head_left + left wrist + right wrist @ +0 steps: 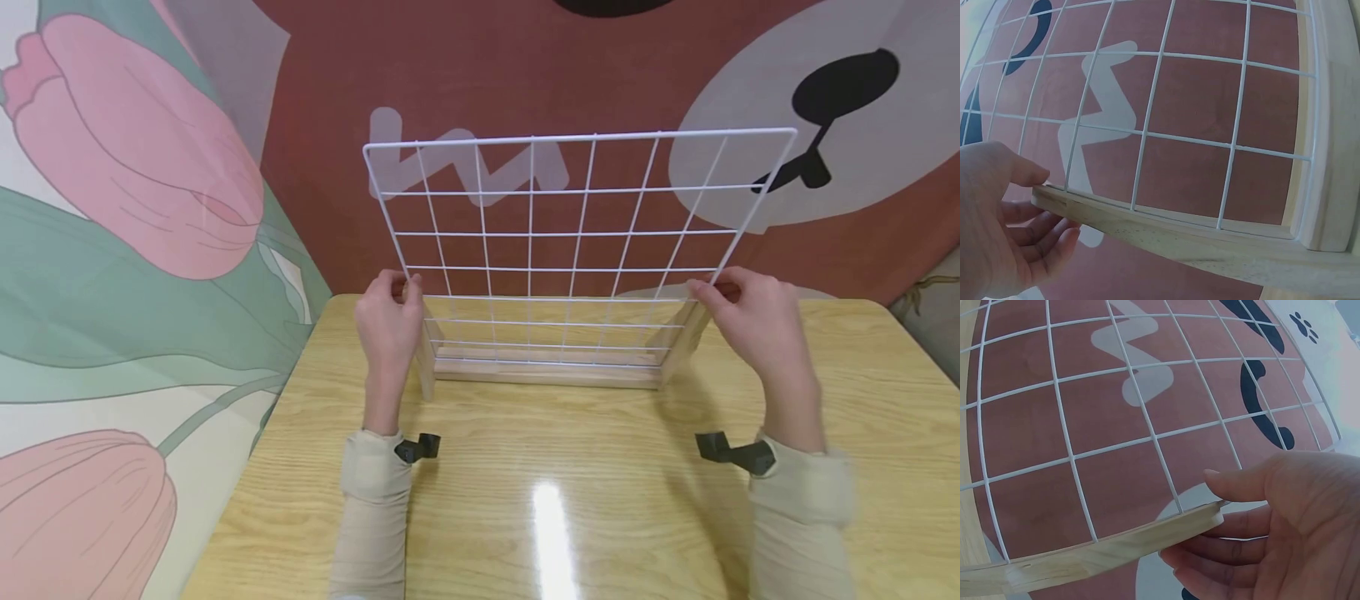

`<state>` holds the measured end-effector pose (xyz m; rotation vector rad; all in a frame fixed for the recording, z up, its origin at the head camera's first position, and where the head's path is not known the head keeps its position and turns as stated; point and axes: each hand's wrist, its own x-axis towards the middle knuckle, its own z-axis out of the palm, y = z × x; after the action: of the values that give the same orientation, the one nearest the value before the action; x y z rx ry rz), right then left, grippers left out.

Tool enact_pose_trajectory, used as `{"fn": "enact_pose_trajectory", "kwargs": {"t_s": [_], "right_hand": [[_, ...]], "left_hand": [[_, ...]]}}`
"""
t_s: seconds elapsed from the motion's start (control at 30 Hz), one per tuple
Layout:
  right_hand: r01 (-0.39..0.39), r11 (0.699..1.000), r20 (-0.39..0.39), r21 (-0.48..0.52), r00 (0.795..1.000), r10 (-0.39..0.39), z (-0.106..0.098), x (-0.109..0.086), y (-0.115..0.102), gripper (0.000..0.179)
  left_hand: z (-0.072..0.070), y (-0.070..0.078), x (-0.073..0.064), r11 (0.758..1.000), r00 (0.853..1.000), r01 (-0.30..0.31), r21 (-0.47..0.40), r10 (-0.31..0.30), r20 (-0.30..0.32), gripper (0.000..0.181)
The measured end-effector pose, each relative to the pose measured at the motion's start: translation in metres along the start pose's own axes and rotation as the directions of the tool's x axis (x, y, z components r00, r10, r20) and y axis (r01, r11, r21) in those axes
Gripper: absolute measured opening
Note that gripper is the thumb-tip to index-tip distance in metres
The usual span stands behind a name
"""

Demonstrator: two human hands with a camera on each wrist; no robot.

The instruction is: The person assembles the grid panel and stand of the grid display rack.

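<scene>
A white wire grid panel (pixel 533 139) stands upright in a light wooden stand (pixel 547 377), its lower edge near the base bar. At the stand's left side, my left hand (pixel 388 321) pinches the upper end of the wooden side post (pixel 1147 234), thumb above and fingers curled below in the left wrist view. My right hand (pixel 757 321) grips the end of the opposite side post (pixel 1116 550) likewise, its thumb close to the panel's edge wire. The panel rises well above both hands. How its side wires sit against the posts is partly hidden by my fingers.
The stand is on a wood-grain table (pixel 555 450) near its far edge. Behind hangs a printed red-brown cloth (pixel 450 67), with a flower-printed cloth (pixel 142 167) at the left. Black camera mounts (pixel 420 447) project from both wrists.
</scene>
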<state>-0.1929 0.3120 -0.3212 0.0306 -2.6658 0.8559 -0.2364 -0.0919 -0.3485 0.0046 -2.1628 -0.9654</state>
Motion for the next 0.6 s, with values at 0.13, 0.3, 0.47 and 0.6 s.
{"fn": "enact_pose_trajectory", "kwargs": {"t_s": [0.13,0.3,0.47,0.6], "right_hand": [[0.02,1.0,-0.046,-0.012,0.999,-0.02,-0.0016,-0.0013,0.0025,0.044],[0.046,0.998,-0.116,-0.047,0.992,-0.051,-0.0043,-0.0034,0.004,0.039],[0.034,0.997,-0.132,-0.071,0.99,-0.043,-0.0063,-0.0055,0.0037,0.04],[0.046,0.996,-0.144,-0.076,0.988,-0.056,-0.007,-0.0061,0.0062,0.04]], "left_hand": [[0.0016,0.0018,-0.0005,1.0,1.0,-0.007,-0.018,0.007,-0.005,0.022],[0.0063,0.0056,-0.0023,0.997,0.997,-0.076,-0.029,0.075,-0.032,0.019],[0.0088,0.0057,-0.0039,0.989,0.988,-0.148,-0.025,0.147,-0.041,0.017],[0.0088,0.0019,-0.0041,0.988,0.991,-0.136,-0.079,0.135,-0.019,0.017]]}}
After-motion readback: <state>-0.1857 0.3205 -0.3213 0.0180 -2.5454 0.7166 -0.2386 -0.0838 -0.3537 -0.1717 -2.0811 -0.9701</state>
